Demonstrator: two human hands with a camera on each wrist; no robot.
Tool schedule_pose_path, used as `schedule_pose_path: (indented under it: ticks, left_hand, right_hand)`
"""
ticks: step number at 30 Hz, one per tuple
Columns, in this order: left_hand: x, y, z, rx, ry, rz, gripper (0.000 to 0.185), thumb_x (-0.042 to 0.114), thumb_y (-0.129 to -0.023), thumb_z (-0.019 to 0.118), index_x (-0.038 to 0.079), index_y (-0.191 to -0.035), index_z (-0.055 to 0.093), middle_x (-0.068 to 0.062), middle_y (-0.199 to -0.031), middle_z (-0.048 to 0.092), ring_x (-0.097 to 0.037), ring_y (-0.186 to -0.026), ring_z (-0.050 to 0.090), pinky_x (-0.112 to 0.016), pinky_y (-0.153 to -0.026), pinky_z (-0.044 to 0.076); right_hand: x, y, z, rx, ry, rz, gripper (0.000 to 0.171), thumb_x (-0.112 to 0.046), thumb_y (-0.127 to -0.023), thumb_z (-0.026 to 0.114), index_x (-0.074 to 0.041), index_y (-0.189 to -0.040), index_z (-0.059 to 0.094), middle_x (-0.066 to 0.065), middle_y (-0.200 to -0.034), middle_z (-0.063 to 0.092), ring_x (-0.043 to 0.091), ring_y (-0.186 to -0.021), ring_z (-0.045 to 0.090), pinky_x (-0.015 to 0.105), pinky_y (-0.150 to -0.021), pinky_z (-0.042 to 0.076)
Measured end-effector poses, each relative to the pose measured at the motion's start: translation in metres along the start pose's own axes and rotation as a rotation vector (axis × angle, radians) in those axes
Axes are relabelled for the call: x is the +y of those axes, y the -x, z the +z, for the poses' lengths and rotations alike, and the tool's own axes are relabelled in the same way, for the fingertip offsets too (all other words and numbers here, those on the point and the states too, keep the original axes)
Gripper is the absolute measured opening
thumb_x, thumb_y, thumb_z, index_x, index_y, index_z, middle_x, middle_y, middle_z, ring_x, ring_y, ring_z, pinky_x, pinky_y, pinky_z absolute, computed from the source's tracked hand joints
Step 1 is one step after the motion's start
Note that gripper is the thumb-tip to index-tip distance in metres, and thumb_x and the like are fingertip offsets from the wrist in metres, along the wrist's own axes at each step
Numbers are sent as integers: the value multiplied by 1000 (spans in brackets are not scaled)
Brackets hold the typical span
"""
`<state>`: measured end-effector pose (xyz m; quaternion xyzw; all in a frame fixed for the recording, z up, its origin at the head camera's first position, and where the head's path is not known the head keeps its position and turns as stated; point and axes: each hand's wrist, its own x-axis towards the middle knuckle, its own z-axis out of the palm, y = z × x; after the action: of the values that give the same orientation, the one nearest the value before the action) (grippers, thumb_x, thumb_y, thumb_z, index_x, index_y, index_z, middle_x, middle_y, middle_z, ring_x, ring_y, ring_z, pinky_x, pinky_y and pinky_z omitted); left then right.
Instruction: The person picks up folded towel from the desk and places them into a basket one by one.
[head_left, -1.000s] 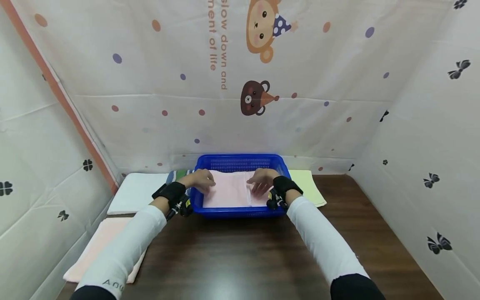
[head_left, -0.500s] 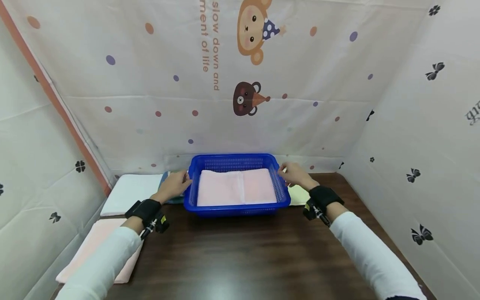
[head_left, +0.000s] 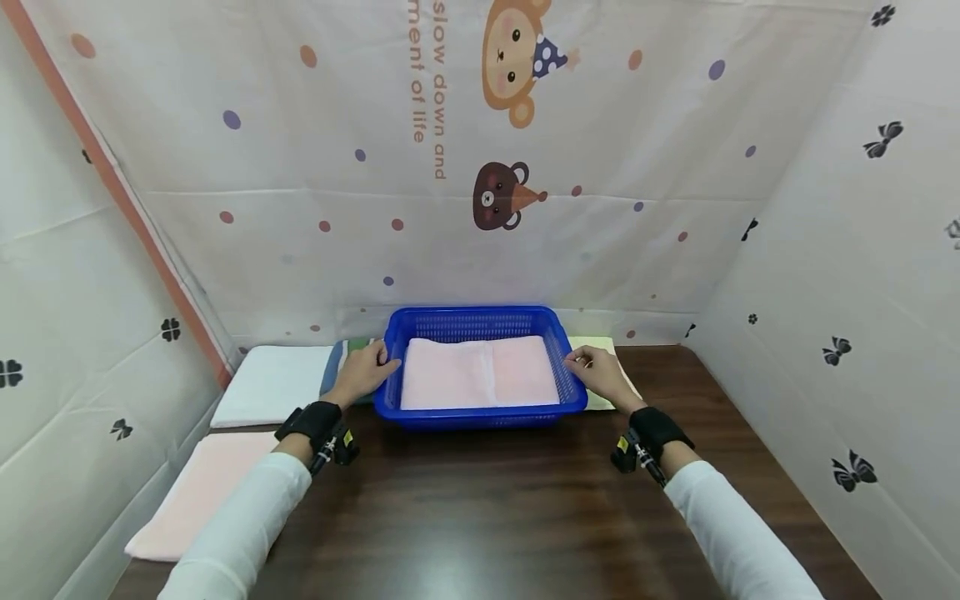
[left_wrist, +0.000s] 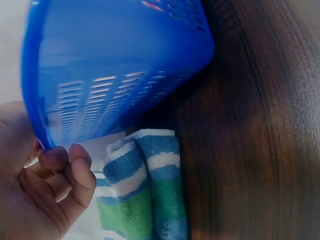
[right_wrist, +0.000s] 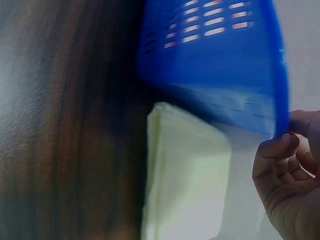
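Observation:
A blue plastic basket (head_left: 480,417) with slotted walls stands near the back of the table. Inside it lies a folded pale pink towel (head_left: 446,375), flat across the bottom. At the basket's left end, my left hand (head_left: 362,372) pinches the rim; the left wrist view has its fingers curled at the edge of the wall (left_wrist: 125,45). My right hand (head_left: 602,377) pinches the rim at the opposite end, thumb and fingers around the edge in the right wrist view. Part of each hand's grip is hidden by the rim.
Left of the basket are a folded white towel (head_left: 273,387), a striped blue-green towel (left_wrist: 132,185) and, nearer, another pink towel (head_left: 213,483). A folded yellow towel (right_wrist: 190,180) lies at its right. Printed cloth walls (head_left: 315,150) enclose the brown table (head_left: 465,508).
Both hands have left the pink towel inside the basket and moved outward, then closed on the basket's two end rims. The towel stays flat in the basket.

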<state>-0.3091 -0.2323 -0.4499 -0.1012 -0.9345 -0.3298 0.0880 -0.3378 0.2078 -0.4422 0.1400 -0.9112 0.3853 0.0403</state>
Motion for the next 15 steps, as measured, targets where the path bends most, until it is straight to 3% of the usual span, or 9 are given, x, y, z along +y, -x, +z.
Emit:
schedule_pose_path:
  ticks: [2, 5, 8, 11, 15]
  left_hand:
    - [-1, -1, 1, 5, -10, -22, 31, 17, -100, 64, 7, -82, 41, 0, -66, 34, -15, -57, 43, -25, -54, 31]
    - [0, -5, 0, 17, -31, -27, 31, 18, -100, 64, 8, -82, 41, 0, -66, 34, -16, -57, 43, -26, -54, 30]
    - [2, -8, -1, 28, -47, -33, 30, 19, -101, 63, 8, -83, 41, -1, -67, 34, -17, -58, 43, -27, -55, 30]
    - [3, -7, -1, 14, -42, -56, 29, 18, -101, 63, 6, -85, 41, -1, -68, 34, -18, -59, 43, -28, -56, 31]
    - [1, -4, 1, -24, -32, -106, 28, 18, -101, 62, 6, -87, 41, -2, -69, 34, -18, -61, 44, -27, -56, 32]
  right_hand:
    - [3, 0, 0, 1, -3, -19, 22, -16, -101, 63, 4, -110, 67, 19, -89, 69, 14, -70, 61, 27, -60, 53]
    - [4, -1, -5, -30, -27, -15, 24, -19, -102, 62, 3, -111, 65, 19, -88, 67, 14, -66, 62, 38, -61, 59]
    - [6, -6, -12, -51, -35, -4, 27, -21, -103, 61, 4, -113, 64, 22, -92, 68, 22, -69, 65, 43, -64, 61]
    - [13, -10, -20, -42, -21, 1, 29, -21, -104, 60, 6, -113, 65, 26, -95, 70, 32, -73, 70, 35, -61, 59]
    - [28, -11, -29, 57, 53, 24, 28, -19, -103, 59, 7, -108, 66, 26, -88, 71, 29, -68, 70, 27, -57, 53]
